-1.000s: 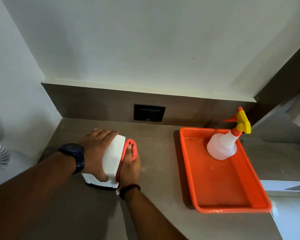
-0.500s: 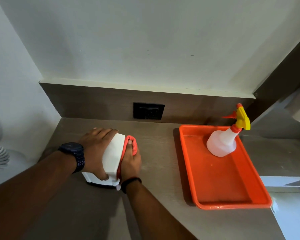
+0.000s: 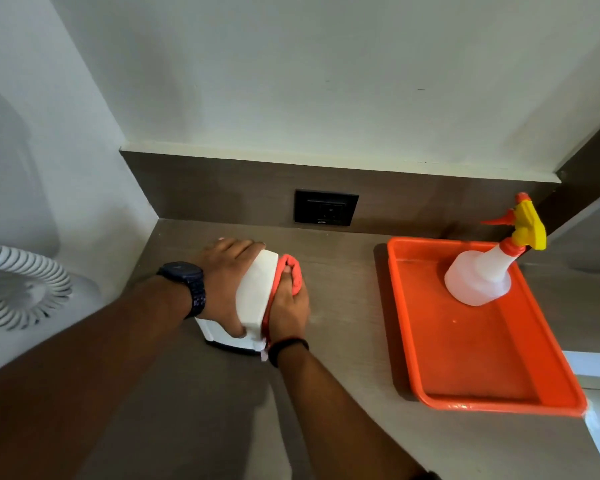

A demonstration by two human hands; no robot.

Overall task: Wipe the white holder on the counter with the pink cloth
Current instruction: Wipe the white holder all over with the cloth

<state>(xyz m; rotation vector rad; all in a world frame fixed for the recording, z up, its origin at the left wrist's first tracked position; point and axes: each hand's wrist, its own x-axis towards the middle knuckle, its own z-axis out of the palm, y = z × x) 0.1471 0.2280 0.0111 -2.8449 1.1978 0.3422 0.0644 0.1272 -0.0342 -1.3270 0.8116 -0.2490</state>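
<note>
The white holder [image 3: 255,299] stands on the brown counter [image 3: 343,292], left of centre. My left hand [image 3: 227,271] grips it from the left and over the top, with a dark watch on the wrist. The pink cloth [image 3: 290,270] is pressed flat against the holder's right side by my right hand [image 3: 288,311]. Most of the cloth is hidden between that hand and the holder. Only its upper fold and a thin edge along the holder show.
An orange tray [image 3: 465,403] lies on the counter to the right, holding a white spray bottle [image 3: 478,278] with a yellow and orange trigger. A black wall socket [image 3: 325,207] sits in the backsplash. A white fan [image 3: 11,289] is at the far left.
My right hand with the cloth has slid slightly along the holder's right side. My left hand keeps the same grip on the holder. The camera view has shifted a little.
</note>
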